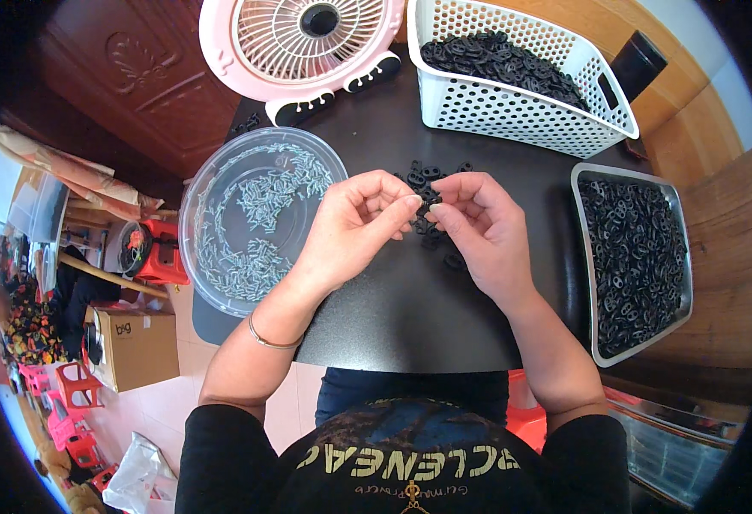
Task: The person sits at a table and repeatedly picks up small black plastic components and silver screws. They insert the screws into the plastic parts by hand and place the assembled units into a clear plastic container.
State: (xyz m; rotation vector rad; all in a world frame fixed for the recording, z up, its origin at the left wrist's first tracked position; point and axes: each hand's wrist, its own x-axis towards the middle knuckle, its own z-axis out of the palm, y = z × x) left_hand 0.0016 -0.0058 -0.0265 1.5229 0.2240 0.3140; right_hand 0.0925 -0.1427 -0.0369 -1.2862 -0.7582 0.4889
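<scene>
Above the middle of the dark table, my left hand [360,221] and my right hand [483,224] come close together, both with thumb and fingers pinched. My right fingertips hold a small black plastic piece [431,202]. What my left fingertips pinch, if anything, is too small to make out. Just beyond and beneath the hands lies a loose pile of black two-holed plastic pieces [430,171], partly covered by the fingers. Left of my left hand stands a round clear tub [189,224] of small silvery cylinders [264,199] that look like springs.
A metal tray [599,349] full of black pieces lies at the right. At the back right, a white perforated basket [513,127] holds more. A pink fan [221,53] stands at the back left. A cardboard box [146,349] and red stools [80,385] are on the floor left.
</scene>
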